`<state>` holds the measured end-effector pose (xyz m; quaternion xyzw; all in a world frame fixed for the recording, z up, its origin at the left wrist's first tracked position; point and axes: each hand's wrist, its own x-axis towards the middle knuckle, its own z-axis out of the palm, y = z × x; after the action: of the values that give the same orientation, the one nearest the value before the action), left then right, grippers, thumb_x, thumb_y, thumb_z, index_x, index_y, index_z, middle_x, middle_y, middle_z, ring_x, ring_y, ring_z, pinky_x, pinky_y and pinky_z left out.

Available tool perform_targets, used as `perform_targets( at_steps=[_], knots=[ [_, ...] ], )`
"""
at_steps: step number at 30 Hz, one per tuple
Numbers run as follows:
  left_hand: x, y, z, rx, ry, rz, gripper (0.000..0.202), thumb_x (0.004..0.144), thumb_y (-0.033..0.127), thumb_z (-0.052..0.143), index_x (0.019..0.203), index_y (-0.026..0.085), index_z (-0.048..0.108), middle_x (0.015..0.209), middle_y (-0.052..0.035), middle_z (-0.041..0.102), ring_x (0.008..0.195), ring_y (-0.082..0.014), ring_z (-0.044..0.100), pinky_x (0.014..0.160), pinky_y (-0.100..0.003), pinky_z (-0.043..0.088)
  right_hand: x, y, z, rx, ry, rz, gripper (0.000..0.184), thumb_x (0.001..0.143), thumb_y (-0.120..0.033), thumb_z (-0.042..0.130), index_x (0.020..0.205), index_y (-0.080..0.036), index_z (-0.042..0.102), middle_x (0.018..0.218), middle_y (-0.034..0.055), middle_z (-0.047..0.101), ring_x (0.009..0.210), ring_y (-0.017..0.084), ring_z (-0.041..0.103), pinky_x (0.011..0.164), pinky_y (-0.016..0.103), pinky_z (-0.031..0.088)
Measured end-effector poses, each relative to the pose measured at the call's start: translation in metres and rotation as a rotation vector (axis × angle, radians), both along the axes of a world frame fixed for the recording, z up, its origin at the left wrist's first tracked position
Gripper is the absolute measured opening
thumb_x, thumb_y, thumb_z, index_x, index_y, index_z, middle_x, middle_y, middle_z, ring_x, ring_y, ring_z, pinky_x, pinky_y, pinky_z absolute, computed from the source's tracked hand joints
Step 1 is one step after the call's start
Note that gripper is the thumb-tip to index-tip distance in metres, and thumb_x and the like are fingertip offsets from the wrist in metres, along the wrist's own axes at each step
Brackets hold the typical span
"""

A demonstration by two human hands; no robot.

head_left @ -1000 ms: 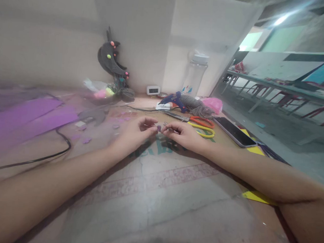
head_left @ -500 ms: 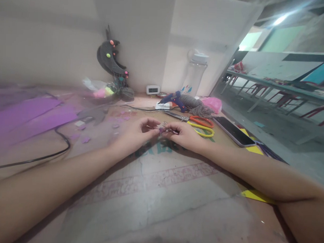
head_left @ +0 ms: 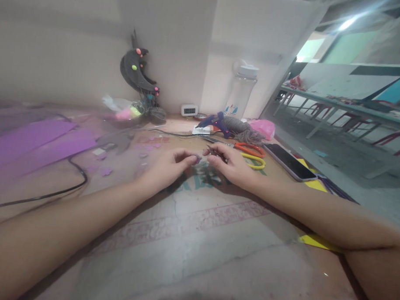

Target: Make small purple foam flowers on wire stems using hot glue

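My left hand (head_left: 168, 166) rests on the table with its fingers pinched on a small purple foam piece (head_left: 197, 159). My right hand (head_left: 230, 165) lies just right of it, fingers curled round a thin metal tool (head_left: 216, 152) whose tip points toward the purple piece. Both forearms stretch in from the bottom corners. The two hands sit close together with a small gap between their fingertips. What exactly the thin tool is I cannot make out.
Behind the hands lie orange and yellow scissors (head_left: 250, 154), a blue glue gun (head_left: 216, 122), grey yarn (head_left: 245, 132), a phone (head_left: 289, 162), a water bottle (head_left: 241, 92) and a small clock (head_left: 189, 110). Purple foam sheets (head_left: 32, 142), a black cable (head_left: 77, 172) and small purple cutouts (head_left: 105, 172) lie left.
My right hand has drawn slightly back and up from my left, opening a small gap. The purple piece stays pinched in my left fingers.
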<state>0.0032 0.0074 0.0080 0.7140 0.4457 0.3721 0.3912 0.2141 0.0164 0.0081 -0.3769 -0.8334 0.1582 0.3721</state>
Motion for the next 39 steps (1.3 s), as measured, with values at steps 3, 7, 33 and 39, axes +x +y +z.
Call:
perform_targets(
  at_steps=[3,7,33,39],
  knots=[
    [-0.002,0.003,-0.001,-0.062,-0.047,0.001,0.028,0.087,0.042,0.059,0.086,0.016,0.069,0.068,-0.0008,0.064,0.063,-0.0138,0.056,0.060,-0.025,0.040,0.003,0.002,0.000,0.080,-0.033,0.024,0.031,0.098,-0.036,0.044,0.110,-0.015,0.062,0.096,0.0078,0.069,0.086,0.019,0.063,0.076,0.031,0.048],
    [-0.003,0.007,-0.004,-0.115,-0.184,-0.068,0.026,0.085,0.041,0.062,0.082,0.015,0.066,0.068,-0.0003,0.063,0.063,-0.0125,0.057,0.063,-0.025,0.043,0.003,0.006,-0.004,0.165,-0.119,0.009,0.030,0.099,-0.033,0.042,0.116,-0.016,0.060,0.108,0.0113,0.069,0.098,0.023,0.064,0.085,0.037,0.049],
    [-0.001,0.008,-0.011,-0.306,-0.371,-0.289,0.025,0.084,0.039,0.069,0.082,0.015,0.063,0.078,-0.0012,0.064,0.066,-0.0098,0.059,0.067,-0.024,0.049,0.002,0.003,-0.006,0.362,-0.326,0.036,0.042,0.102,-0.043,0.036,0.111,-0.013,0.064,0.092,0.0117,0.070,0.083,0.023,0.063,0.073,0.034,0.046],
    [-0.001,0.006,-0.008,-0.294,-0.349,-0.268,0.024,0.084,0.039,0.068,0.081,0.015,0.063,0.077,-0.0018,0.064,0.066,-0.0106,0.058,0.066,-0.024,0.048,0.003,0.003,-0.006,0.386,-0.345,0.023,0.044,0.102,-0.045,0.034,0.111,-0.014,0.064,0.092,0.0113,0.070,0.083,0.023,0.062,0.073,0.034,0.046]
  ],
)
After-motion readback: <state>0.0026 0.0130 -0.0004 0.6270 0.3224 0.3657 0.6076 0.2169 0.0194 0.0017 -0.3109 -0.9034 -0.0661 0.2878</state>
